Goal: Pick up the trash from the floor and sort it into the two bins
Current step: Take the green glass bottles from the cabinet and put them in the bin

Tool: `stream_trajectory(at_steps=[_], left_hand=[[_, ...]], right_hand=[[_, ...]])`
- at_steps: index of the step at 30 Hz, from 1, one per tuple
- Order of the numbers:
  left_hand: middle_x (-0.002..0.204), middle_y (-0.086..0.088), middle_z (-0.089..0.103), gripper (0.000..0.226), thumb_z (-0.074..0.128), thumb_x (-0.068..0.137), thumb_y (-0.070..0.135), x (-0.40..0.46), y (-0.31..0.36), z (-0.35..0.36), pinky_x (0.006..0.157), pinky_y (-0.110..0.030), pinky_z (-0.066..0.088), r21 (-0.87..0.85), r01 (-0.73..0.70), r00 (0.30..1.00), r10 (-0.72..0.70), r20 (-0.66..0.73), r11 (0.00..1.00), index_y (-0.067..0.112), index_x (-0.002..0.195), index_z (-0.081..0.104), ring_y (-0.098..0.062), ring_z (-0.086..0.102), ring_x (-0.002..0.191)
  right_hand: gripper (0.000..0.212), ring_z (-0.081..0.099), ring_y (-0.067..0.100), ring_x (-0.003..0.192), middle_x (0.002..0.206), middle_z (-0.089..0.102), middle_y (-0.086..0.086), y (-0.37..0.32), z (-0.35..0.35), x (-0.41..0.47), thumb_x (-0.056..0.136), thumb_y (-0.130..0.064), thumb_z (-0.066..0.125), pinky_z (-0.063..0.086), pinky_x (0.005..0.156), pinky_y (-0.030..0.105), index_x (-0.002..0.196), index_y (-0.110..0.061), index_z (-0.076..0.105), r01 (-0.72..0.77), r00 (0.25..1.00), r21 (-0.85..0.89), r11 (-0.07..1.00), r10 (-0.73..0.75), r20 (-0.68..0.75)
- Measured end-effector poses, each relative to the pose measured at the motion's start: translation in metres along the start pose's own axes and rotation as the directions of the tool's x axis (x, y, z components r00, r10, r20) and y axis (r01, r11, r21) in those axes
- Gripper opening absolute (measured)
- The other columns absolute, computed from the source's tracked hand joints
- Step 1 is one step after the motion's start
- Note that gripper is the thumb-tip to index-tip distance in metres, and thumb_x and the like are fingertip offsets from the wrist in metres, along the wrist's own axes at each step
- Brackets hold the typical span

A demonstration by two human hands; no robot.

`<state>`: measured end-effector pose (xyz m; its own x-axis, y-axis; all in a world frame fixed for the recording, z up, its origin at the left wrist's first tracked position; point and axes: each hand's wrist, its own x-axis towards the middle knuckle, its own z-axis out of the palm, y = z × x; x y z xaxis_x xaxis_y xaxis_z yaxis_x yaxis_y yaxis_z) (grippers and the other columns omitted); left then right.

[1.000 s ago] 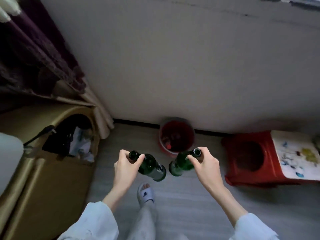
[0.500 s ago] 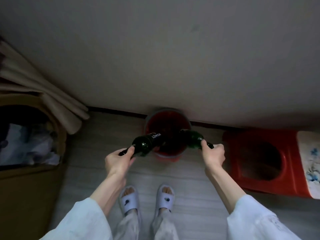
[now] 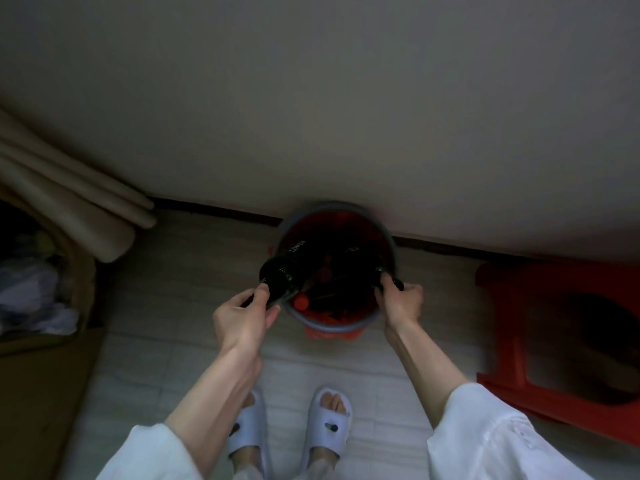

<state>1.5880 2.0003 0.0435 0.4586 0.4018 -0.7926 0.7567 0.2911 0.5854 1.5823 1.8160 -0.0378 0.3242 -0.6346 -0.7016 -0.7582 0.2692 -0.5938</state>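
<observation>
Seen from above, looking down a person's own arms toward a pale plank floor (image 3: pixel 214 258) and a plain wall (image 3: pixel 311 98) filling the upper half of the frame. At centre stands a round red bin (image 3: pixel 346 328) with a grey rim, pushed against the wall. The left hand (image 3: pixel 242 315), just left of centre, has thumb and fingers curled round the neck of a dark glass bottle (image 3: pixel 289 268) (white lettering runs along its side); the bottle's body slants up and right over the bin's left rim. The right hand (image 3: pixel 401 303), just right of centre, grips the neck of a second dark bottle (image 3: pixel 360 263), whose body reaches left into the bin's mouth and is hard to make out in the shadow. A small red cap (image 3: pixel 301 302) shows inside the bin near its lower left rim. At the right edge sits a red plastic stool (image 3: pixel 540 341). At the left edge a tan container (image 3: pixel 45 382) holds crumpled pale items, with beige curtain folds (image 3: pixel 79 209) above it. Two feet in white slippers (image 3: pixel 329 424) stand at the bottom centre, between white sleeves.
</observation>
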Motion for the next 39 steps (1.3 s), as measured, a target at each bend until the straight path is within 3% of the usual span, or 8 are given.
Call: stream_trajectory(at_steps=[5, 8, 12, 14, 17, 29, 33, 39], left_hand=[[0.11, -0.019, 0.058, 0.035, 0.054, 0.092, 0.005, 0.022, -0.025, 0.022, 0.056, -0.016, 0.053, 0.005, 0.039, 0.997, -0.039, 0.069, 0.999, -0.007, 0.124, 0.05, -0.024, 0.06, 0.081], [0.118, -0.023, 0.057, 0.039, 0.052, 0.093, 0.006, 0.036, -0.039, 0.036, 0.056, -0.019, 0.054, 0.078, 0.035, 0.993, -0.043, 0.107, 0.996, -0.001, 0.131, 0.047, -0.025, 0.061, 0.079], [0.109, -0.015, 0.063, 0.041, 0.056, 0.09, 0.005, 0.053, -0.057, 0.052, 0.064, -0.028, 0.058, 0.294, -0.048, 0.991, 0.009, 0.133, 0.954, 0.006, 0.13, 0.049, -0.017, 0.058, 0.063], [0.103, -0.007, 0.066, 0.045, 0.06, 0.087, 0.01, 0.058, -0.065, 0.056, 0.084, -0.039, 0.055, 0.457, -0.154, 0.981, 0.081, 0.174, 0.876, 0.013, 0.131, 0.051, -0.025, 0.064, 0.08], [0.123, -0.01, 0.061, 0.048, 0.058, 0.088, 0.018, 0.06, -0.074, 0.062, 0.098, -0.026, 0.041, 0.716, -0.332, 0.943, 0.194, 0.271, 0.614, 0.021, 0.135, 0.048, -0.029, 0.057, 0.113], [0.136, -0.019, 0.043, 0.067, 0.052, 0.092, 0.03, 0.073, -0.125, 0.082, 0.099, -0.034, 0.04, 0.847, -0.485, 0.87, 0.02, 0.493, 0.22, 0.023, 0.148, 0.016, -0.033, 0.044, 0.124], [0.142, -0.021, 0.038, 0.068, 0.05, 0.092, 0.038, 0.073, -0.11, 0.066, 0.106, -0.029, 0.032, 0.833, -0.483, 0.848, -0.091, 0.521, 0.268, 0.021, 0.148, 0.017, -0.032, 0.037, 0.132], [0.143, -0.018, 0.039, 0.057, 0.051, 0.094, 0.028, 0.016, -0.051, 0.002, 0.105, -0.022, 0.025, 0.771, -0.522, 0.827, -0.005, 0.563, 0.365, 0.016, 0.145, 0.029, -0.026, 0.033, 0.135]], right_hand=[[0.035, 0.066, 0.032, 0.094, 0.092, 0.067, 0.018, 0.022, 0.005, 0.024, 0.084, -0.018, 0.061, 0.054, 0.088, 0.043, 0.108, 0.007, 0.058, -0.091, 0.985, -0.279, 0.956, 0.128, 0.115], [0.034, 0.067, 0.036, 0.091, 0.062, 0.062, 0.012, 0.033, 0.005, 0.038, 0.085, -0.018, 0.061, 0.053, 0.087, 0.045, 0.103, 0.01, 0.063, -0.099, 0.986, -0.365, 0.926, 0.142, 0.091], [0.035, 0.067, 0.029, 0.09, 0.078, 0.067, 0.018, 0.036, 0.005, 0.051, 0.088, -0.021, 0.059, 0.053, 0.074, 0.033, 0.108, 0.008, 0.062, -0.056, 0.987, -0.478, 0.877, 0.122, 0.108], [0.036, 0.064, 0.033, 0.1, 0.103, 0.068, 0.02, 0.038, 0.005, 0.056, 0.089, -0.024, 0.058, 0.051, 0.083, 0.034, 0.114, 0.003, 0.061, 0.021, 0.995, -0.531, 0.847, 0.033, 0.093], [0.037, 0.057, 0.035, 0.11, 0.117, 0.063, 0.018, 0.04, 0.004, 0.059, 0.092, -0.027, 0.054, 0.045, 0.089, 0.032, 0.12, -0.002, 0.055, 0.133, 0.991, -0.597, 0.791, -0.088, 0.104], [0.039, 0.056, 0.035, 0.111, 0.118, 0.061, 0.017, 0.048, -0.003, 0.07, 0.095, -0.041, 0.045, 0.045, 0.082, 0.034, 0.121, -0.013, 0.052, 0.263, 0.965, -0.81, 0.524, -0.134, 0.226], [0.045, 0.051, 0.035, 0.119, 0.128, 0.057, 0.015, 0.045, -0.01, 0.047, 0.096, -0.041, 0.04, 0.042, 0.09, 0.036, 0.135, -0.019, 0.042, 0.284, 0.953, -0.754, 0.592, -0.087, 0.291], [0.046, 0.045, 0.029, 0.128, 0.137, 0.05, 0.013, 0.009, -0.041, -0.046, 0.098, -0.033, 0.041, 0.034, 0.099, 0.028, 0.138, -0.012, 0.041, 0.399, 0.902, -0.652, 0.644, -0.151, 0.404]])
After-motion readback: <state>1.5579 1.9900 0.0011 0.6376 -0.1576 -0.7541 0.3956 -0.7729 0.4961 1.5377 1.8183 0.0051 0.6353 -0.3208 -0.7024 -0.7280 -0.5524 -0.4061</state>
